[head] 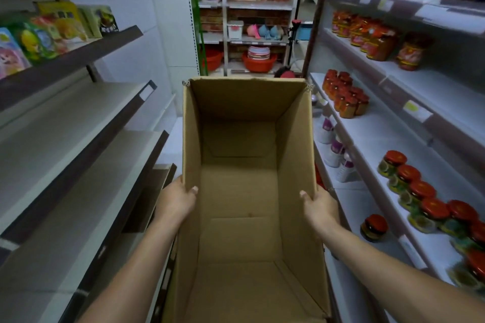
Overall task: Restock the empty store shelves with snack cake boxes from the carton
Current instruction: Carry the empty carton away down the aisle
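A person holds an open cardboard carton (249, 178) in the aisle between two shelf units, its mouth turned toward the camera so the bare brown inside and folded bottom flaps show. No snack cake boxes are visible inside it. The left hand (175, 200) clasps the carton's left wall at about 9 o'clock of the opening, thumb hooked over the edge onto the inner face, fingers hidden behind the wall. The right hand (321, 207) does the same on the right wall at about 3 o'clock, thumb inside, the rest outside. Each hand's grip is closed on the carton.

At 9 o'clock of the carton, the left shelves (78, 139) stand bare, with dark front rails, tier below tier. Above them, toward 10 o'clock, an upper shelf carries colourful snack packets (39, 37). At 3 o'clock the right shelves (380, 139) are white and hold red-lidded jars (420, 191) in a row, with a cluster of smaller red jars (343, 94) higher up toward 2 o'clock. White cups (333, 149) sit on a lower tier just beside the carton's right wall. At 12 o'clock, beyond the carton, a far rack holds red plastic basins (258, 61).
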### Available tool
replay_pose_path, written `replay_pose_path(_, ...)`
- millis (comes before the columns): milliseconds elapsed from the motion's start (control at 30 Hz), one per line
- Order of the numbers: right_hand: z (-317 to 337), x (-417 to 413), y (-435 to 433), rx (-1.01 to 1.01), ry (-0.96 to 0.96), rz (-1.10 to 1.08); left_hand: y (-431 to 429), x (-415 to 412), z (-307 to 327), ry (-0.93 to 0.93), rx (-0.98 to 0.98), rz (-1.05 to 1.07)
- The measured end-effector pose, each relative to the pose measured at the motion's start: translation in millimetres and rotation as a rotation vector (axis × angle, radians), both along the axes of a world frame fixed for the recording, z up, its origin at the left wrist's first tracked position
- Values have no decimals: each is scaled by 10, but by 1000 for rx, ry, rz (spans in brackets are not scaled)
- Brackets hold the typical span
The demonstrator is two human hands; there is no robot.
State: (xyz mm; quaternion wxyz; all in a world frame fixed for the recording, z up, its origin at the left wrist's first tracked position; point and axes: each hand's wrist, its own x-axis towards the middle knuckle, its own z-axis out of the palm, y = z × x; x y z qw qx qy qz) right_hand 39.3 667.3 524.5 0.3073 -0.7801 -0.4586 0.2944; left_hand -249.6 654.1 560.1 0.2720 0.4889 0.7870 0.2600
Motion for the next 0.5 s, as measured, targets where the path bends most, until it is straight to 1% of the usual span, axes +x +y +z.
replay_pose_path(133,-13,-232,769,-10,-22,-3,792,-246,-51,-4,-21,-10)
replay_pose_path(233,2,-375,1240,26,-42,9,1330,-393,-38,-1,-39,-6)
replay_pose_path(500,41,-611,2302,2,-35,0,2472,-632,-32,-19,-45,-34)
